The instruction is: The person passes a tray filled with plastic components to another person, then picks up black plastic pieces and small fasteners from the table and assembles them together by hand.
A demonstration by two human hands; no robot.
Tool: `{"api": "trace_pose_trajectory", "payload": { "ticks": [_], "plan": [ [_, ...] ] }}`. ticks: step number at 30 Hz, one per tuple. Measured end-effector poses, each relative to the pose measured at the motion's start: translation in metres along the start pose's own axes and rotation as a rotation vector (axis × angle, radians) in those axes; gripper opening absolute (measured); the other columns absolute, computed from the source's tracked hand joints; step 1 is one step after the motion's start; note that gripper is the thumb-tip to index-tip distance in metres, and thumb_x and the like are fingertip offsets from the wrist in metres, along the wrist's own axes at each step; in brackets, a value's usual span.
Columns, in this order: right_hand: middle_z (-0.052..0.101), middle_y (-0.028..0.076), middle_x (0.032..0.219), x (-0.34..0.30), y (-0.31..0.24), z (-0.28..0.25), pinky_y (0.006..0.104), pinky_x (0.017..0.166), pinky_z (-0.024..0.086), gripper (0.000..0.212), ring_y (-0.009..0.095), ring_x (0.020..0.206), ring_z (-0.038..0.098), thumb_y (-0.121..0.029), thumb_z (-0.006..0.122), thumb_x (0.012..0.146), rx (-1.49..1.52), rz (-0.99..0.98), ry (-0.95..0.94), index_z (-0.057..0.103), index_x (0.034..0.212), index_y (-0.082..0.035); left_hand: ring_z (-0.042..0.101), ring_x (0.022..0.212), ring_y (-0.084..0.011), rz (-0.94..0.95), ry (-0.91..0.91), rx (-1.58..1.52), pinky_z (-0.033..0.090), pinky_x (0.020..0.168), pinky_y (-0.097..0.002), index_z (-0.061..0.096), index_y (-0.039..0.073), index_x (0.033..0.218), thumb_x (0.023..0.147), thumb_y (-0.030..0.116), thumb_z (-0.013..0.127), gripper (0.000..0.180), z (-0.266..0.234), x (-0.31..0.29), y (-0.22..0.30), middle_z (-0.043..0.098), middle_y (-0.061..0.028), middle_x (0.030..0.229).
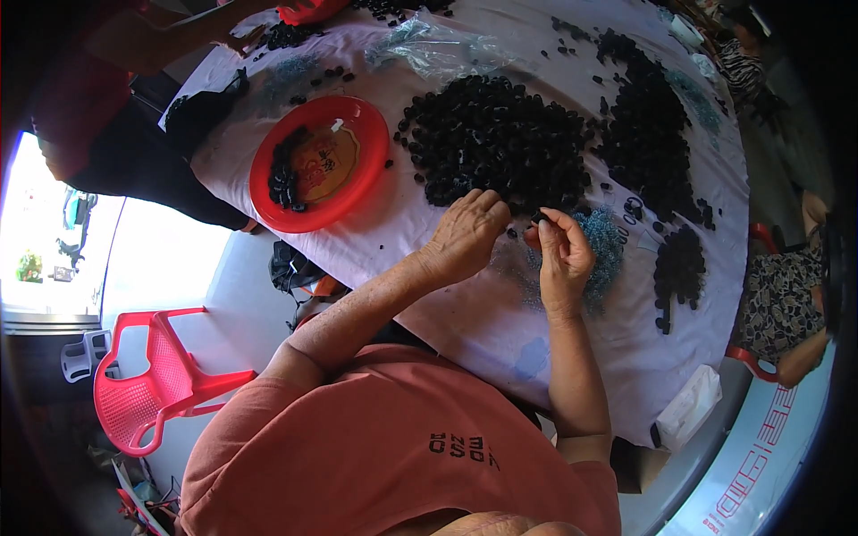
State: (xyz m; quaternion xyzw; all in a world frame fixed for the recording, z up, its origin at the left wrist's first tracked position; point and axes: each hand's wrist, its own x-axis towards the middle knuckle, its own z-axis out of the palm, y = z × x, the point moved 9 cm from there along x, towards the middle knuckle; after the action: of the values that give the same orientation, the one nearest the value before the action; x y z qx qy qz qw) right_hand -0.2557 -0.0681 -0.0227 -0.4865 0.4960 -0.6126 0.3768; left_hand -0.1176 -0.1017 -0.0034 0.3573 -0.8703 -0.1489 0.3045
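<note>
My right hand [565, 259] pinches a small black piece [539, 217] between thumb and fingertips. Just left of it, my left hand [466, 234] shows its back, with the fingers curled in; what they hold, if anything, is hidden. Both hands are at the near edge of a big heap of small black pieces [500, 134]. Beneath and beside my right hand spreads a heap of tiny light-blue bits [601, 255], partly covered by the hand and wrist.
A red round basin [374, 161] with black pieces along one side stands at left on the cloth-covered table [474, 317]. More black pieces [648, 134] lie at right. Clear plastic film [438, 49] rests at the back. People sit or stand left and right. A pink chair [147, 384] is behind left.
</note>
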Motion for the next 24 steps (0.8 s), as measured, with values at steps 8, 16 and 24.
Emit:
{"api": "trace_pose_trajectory", "payload": {
  "ticks": [8,16,24],
  "plan": [
    [0.065,0.003,0.090,-0.001,0.001,0.001,0.0218,0.070,0.054,0.017,0.008,0.077,0.064,-0.002,0.058,0.096,-0.006,0.001,-0.006,0.063,0.111,0.001,0.065,0.078,-0.0288,-0.225,0.121,-0.286,0.051,0.066,-0.0370,0.057,0.002,0.096,0.086,0.000,0.060,0.011,-0.017,-0.013,-0.026,0.064,-0.0134,0.087],
    [0.065,0.004,0.090,-0.001,0.000,0.005,0.0222,0.072,0.055,0.017,0.009,0.079,0.064,-0.001,0.057,0.096,0.019,0.006,-0.040,0.063,0.112,0.001,0.066,0.086,-0.0230,-0.176,0.109,-0.434,0.053,0.073,-0.0326,0.062,0.001,0.103,0.086,-0.007,0.059,0.019,-0.011,-0.026,-0.032,0.063,-0.0125,0.098],
    [0.066,0.005,0.092,-0.001,0.000,0.006,0.0224,0.074,0.057,0.018,0.009,0.081,0.065,-0.001,0.057,0.095,0.016,0.010,-0.057,0.063,0.113,0.001,0.065,0.086,-0.0287,-0.147,0.189,-0.381,0.053,0.070,-0.0353,0.064,0.004,0.106,0.085,-0.006,0.060,0.023,-0.018,-0.029,-0.027,0.062,-0.0115,0.099]
  ]
}}
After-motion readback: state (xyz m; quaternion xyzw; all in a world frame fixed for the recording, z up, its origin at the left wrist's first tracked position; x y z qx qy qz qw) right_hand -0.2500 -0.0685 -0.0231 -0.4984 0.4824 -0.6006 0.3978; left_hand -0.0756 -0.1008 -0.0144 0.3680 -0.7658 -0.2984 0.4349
